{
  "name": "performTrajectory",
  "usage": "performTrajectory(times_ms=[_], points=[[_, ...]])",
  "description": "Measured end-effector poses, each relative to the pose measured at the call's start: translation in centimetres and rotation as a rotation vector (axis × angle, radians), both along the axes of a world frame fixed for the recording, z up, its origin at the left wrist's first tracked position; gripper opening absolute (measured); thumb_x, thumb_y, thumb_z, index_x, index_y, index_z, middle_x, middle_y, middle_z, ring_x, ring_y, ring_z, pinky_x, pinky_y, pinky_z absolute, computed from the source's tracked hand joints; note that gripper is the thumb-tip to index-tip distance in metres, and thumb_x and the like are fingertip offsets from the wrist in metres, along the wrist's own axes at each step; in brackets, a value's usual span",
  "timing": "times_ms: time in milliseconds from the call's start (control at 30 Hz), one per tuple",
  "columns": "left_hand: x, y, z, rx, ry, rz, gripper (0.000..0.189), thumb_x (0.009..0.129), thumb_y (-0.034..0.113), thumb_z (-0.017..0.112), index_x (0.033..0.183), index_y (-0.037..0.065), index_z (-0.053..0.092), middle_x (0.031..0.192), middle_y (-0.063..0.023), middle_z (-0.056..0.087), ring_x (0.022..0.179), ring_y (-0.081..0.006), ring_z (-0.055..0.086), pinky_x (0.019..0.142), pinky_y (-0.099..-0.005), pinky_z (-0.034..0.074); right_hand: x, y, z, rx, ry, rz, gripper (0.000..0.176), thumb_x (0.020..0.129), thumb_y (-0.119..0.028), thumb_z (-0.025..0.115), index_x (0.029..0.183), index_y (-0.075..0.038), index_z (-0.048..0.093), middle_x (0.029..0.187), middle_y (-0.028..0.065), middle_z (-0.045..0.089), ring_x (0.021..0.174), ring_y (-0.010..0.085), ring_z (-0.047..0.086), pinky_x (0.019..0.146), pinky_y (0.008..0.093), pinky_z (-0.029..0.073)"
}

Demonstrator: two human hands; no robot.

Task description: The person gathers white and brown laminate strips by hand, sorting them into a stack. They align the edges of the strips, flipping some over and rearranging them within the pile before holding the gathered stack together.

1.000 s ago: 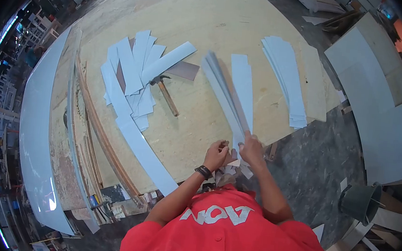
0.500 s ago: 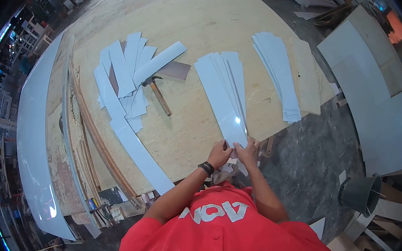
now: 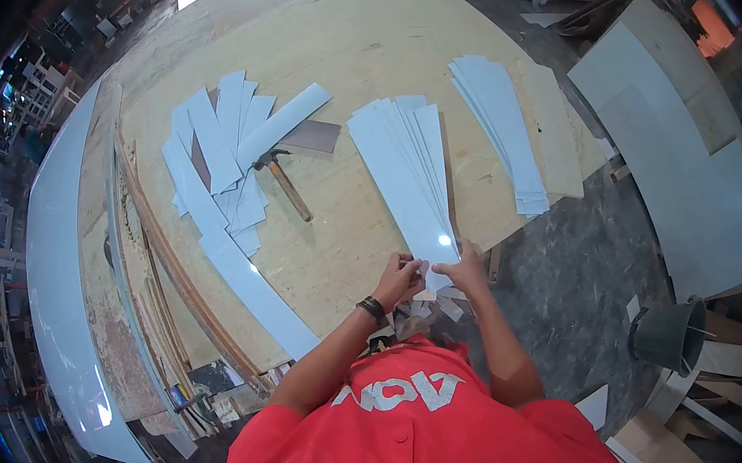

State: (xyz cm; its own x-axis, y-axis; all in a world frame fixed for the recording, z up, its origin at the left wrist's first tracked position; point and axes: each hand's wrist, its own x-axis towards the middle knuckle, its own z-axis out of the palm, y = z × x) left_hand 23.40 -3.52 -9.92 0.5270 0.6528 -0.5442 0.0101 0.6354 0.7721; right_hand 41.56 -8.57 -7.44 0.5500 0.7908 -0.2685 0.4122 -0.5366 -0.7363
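Several long white strips lie fanned out in a stack (image 3: 400,167) on the plywood table (image 3: 299,224), their near ends together at the table's front edge. At the stack's near left corner is my left hand (image 3: 399,280), its fingers closed on the end of a strip. My right hand (image 3: 468,269) grips the stack's right edge, thumb on top of the white surface. A hammer (image 3: 290,185) with a wooden handle rests between this stack and a messy pile of white strips (image 3: 227,140) to the left.
Another fanned stack (image 3: 500,123) lies at the table's right. Long wooden strips (image 3: 174,256) run along the left side, by a large white sheet (image 3: 60,262). White panels (image 3: 668,154) and a dark bucket (image 3: 669,335) stand on the right.
The view has shifted slightly. My right hand has moved a little outward along the stack's right edge, and my left hand has drawn slightly left at the near end.
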Motion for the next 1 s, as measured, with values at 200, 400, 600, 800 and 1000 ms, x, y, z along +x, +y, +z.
performTrajectory(times_ms=[200, 400, 600, 800, 1000], points=[[0.7, -0.8, 1.0, -0.163, -0.184, 0.064, 0.039, 0.101, 0.034, 0.051, 0.127, 0.006, 0.042, 0.113, -0.0102, 0.055, 0.102, -0.0215, 0.058, 0.092, -0.0402, 0.051, -3.5, 1.5, 7.4, -0.139, -0.344, 0.332, 0.06, 0.072, -0.022, 0.08, 0.12, -0.003, 0.051, 0.097, 0.0276, 0.068, 0.097, 0.046, 0.065, 0.084, 0.0497, 0.053], [0.9, -1.5, -1.2, 0.202, 0.0, 0.074, 0.043, 0.097, 0.026, 0.059, 0.131, 0.002, 0.047, 0.116, -0.0143, 0.059, 0.1, -0.0246, 0.064, 0.088, -0.0365, 0.053, -1.2, 1.2, 2.5, -0.161, -0.285, 0.346, 0.052, 0.079, -0.023, 0.073, 0.122, -0.001, 0.054, 0.096, 0.0279, 0.068, 0.098, 0.0453, 0.066, 0.087, 0.0496, 0.052], [0.8, -1.7, -2.3, 0.535, 0.205, -0.031, 0.054, 0.091, 0.02, 0.068, 0.135, -0.003, 0.049, 0.117, -0.0203, 0.061, 0.103, -0.0258, 0.064, 0.084, -0.0362, 0.054, -0.3, -0.3, -4.0, -0.059, -0.253, 0.097, 0.066, 0.071, -0.03, 0.079, 0.124, 0.003, 0.058, 0.116, 0.027, 0.063, 0.11, 0.04, 0.061, 0.096, 0.0441, 0.048], [0.7, -0.6, -0.9, 0.314, 0.117, -0.041, 0.05, 0.093, 0.02, 0.065, 0.134, -0.003, 0.049, 0.125, -0.0203, 0.059, 0.111, -0.0237, 0.06, 0.096, -0.0333, 0.05, -1.3, 0.3, -2.1, -0.093, -0.04, 0.027, 0.07, 0.067, -0.037, 0.08, 0.12, 0.003, 0.059, 0.124, 0.0278, 0.057, 0.122, 0.0426, 0.051, 0.105, 0.0483, 0.039], [0.2, -0.4, 0.4, 0.177, 0.058, -0.056, 0.047, 0.094, 0.02, 0.063, 0.134, -0.001, 0.05, 0.123, -0.0171, 0.059, 0.112, -0.0217, 0.059, 0.095, -0.0326, 0.05, -1.9, 0.4, -2.1, -0.086, -0.264, 0.005, 0.071, 0.066, -0.037, 0.081, 0.121, 0.002, 0.057, 0.122, 0.0265, 0.058, 0.12, 0.0409, 0.053, 0.104, 0.0484, 0.041]])
